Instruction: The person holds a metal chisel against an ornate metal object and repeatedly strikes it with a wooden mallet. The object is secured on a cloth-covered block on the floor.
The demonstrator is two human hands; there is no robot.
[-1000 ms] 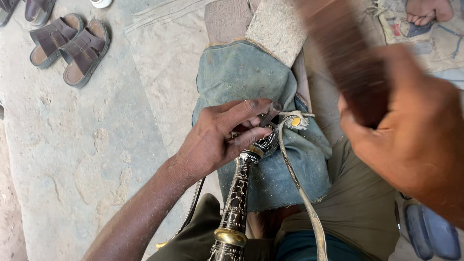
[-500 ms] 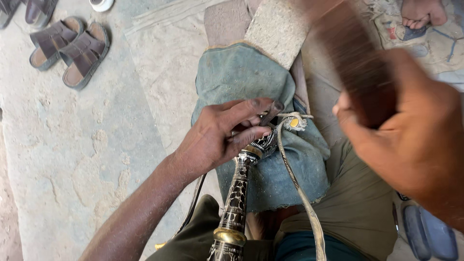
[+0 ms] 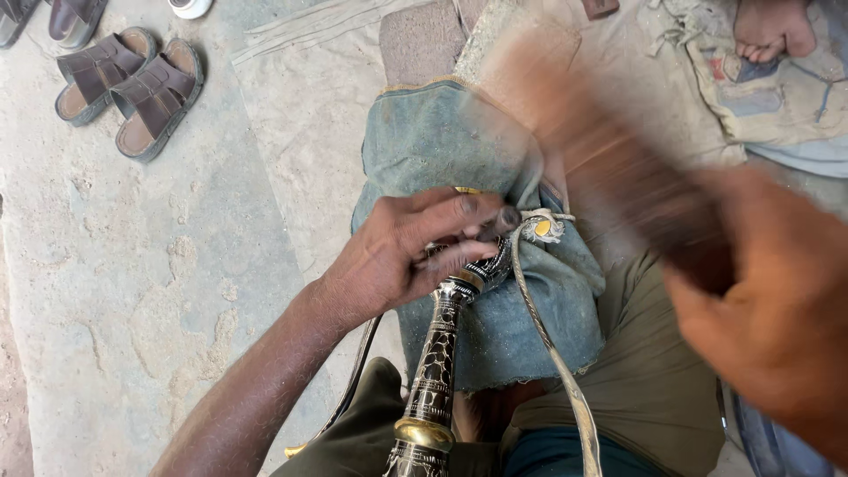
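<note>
My left hand presses a small metal tool against the top end of a dark patterned shaft with silver and brass bands. The shaft rests on a blue-grey cloth-wrapped block between my knees. My right hand grips a brown wooden mallet, blurred in motion above and to the right of the shaft's end. A pale cord with a small yellow bead runs down from the shaft's top.
A pair of brown sandals lies on the concrete floor at upper left. Another person's bare foot rests on worn cloth at upper right. Olive trousers cover my legs.
The mallet in my right hand has swung down and left toward the shaft's top, now strongly blurred. My left hand stays put on the shaft.
</note>
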